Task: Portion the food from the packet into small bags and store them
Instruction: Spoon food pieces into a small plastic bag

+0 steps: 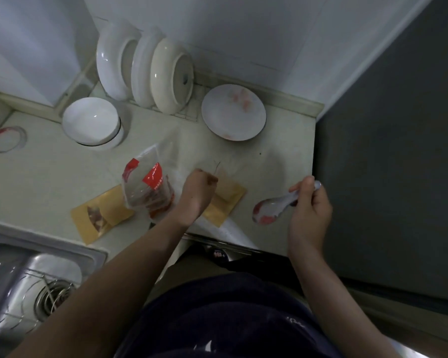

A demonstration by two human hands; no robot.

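Observation:
A clear food packet (pixel 146 187) with red printing stands open on the counter, reddish food in its bottom. Left of it lies a small yellow bag (pixel 101 215) with some food showing through its window. A second yellow bag (pixel 225 200) lies under my left hand (pixel 195 195), whose curled fingers pinch its upper edge. My right hand (pixel 308 202) grips the handle of a white ceramic spoon (pixel 272 206), held above the counter to the right of that bag, bowl pointing left and smeared red.
White plates and bowls (pixel 145 68) stand in a rack at the back wall. A stack of bowls (pixel 91 121) and a red-stained plate (pixel 233 112) sit on the counter. A steel sink (pixel 31 280) lies at lower left, a dark appliance (pixel 398 164) at right.

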